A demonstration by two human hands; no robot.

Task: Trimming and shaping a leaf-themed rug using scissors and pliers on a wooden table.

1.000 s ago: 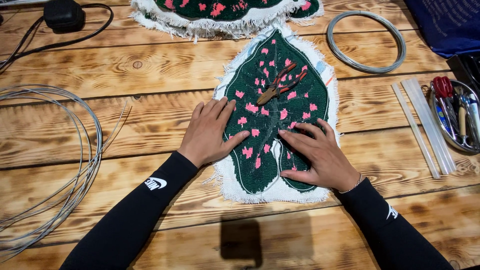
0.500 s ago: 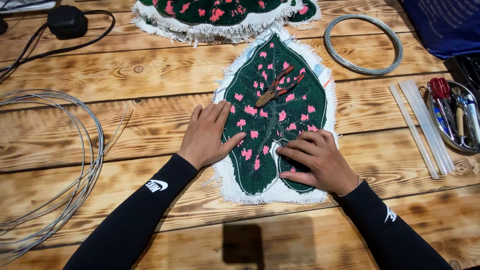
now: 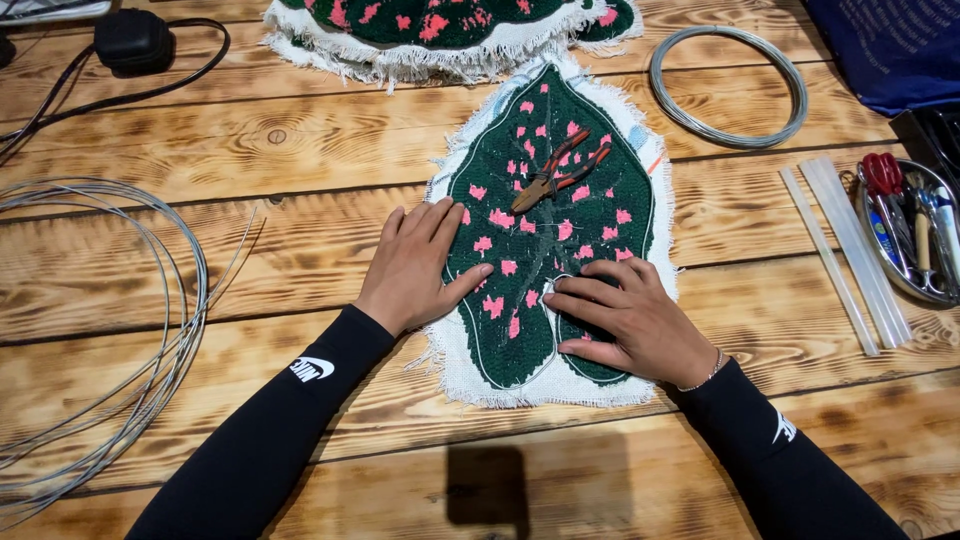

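Note:
A leaf-shaped tufted piece [image 3: 590, 215], dark green with pink spots and a frayed white cloth border, lies flat on the wooden table [image 3: 300, 150]. My left hand [image 3: 415, 265] rests flat on its left edge, fingers spread, thumb on the green pile. My right hand [image 3: 630, 320] presses on the lower right lobe, fingertips near the notch at the leaf's base. A thin wire outline runs along the green edge. Red-handled pliers [image 3: 560, 170] lie on the upper middle of the leaf, untouched.
A second tufted leaf [image 3: 450, 30] lies at the top edge. A coil of wire [image 3: 728, 85] sits at upper right, loose wire loops [image 3: 100, 330] at left. Clear glue sticks [image 3: 850, 255] and a metal tray of tools [image 3: 915, 230] are at right. A black adapter with cable [image 3: 130, 40] is at upper left.
My right hand has slid slightly down and left toward the notch at the leaf's base. The left hand stays flat on the left edge.

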